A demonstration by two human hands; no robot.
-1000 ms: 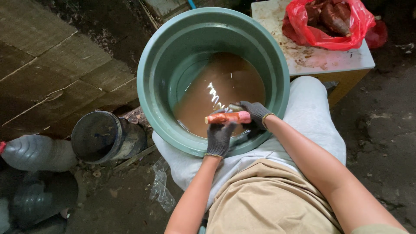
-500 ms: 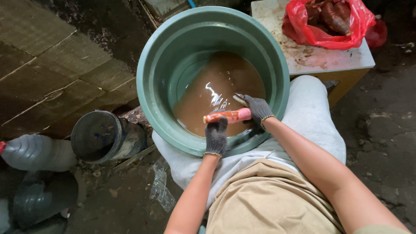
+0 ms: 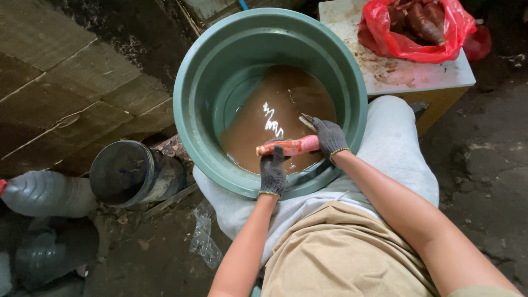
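A big green plastic tub (image 3: 192,110) stands between my knees, holding muddy brown water (image 3: 275,118). Above the water I hold a long reddish root (image 3: 289,146), like a sweet potato, level. My left hand (image 3: 273,171), in a dark grey knitted glove, grips its left end from below. My right hand (image 3: 328,136), gloved the same way, closes on its right end. A small pale tool or blade (image 3: 306,120) sticks out past my right fingers; its kind I cannot make out.
A red plastic bag (image 3: 418,27) of brown roots lies on a stained white board (image 3: 407,74) at the top right. A dark round pot (image 3: 129,173) and clear plastic bottles (image 3: 44,192) sit on the dirty floor at the left.
The root and both hands have shifted slightly away from me, over the water. My grip on both ends is unchanged.
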